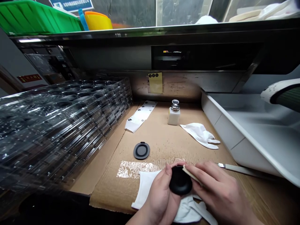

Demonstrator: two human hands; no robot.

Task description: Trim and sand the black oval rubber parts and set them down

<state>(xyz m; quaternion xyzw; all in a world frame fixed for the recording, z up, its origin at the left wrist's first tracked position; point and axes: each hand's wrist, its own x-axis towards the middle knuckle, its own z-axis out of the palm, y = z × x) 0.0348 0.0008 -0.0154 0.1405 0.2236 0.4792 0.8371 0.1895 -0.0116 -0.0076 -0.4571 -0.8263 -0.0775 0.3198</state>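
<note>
My left hand (161, 195) is wrapped round a round black disc-shaped part (180, 181) near the front of the cardboard. Pinched in my right hand (217, 187) is a folded pale cloth (191, 175), pressed against the upper right edge of that part. White gloves (147, 187) lie under and beside my hands. Farther forward rests a similar dark grey round part (141, 150) with a raised ring and a small tab. A white bottle (173, 116) with a metal pump top stands upright beyond it.
Stacked clear plastic trays (77, 118) fill the left side. A large white bin (234, 134) borders the right, with a grey-handled knife (243, 169) beside it. Another white glove (199, 134) and a label strip (142, 115) lie on the cardboard (159, 137). A metal shelf (145, 34) crosses overhead.
</note>
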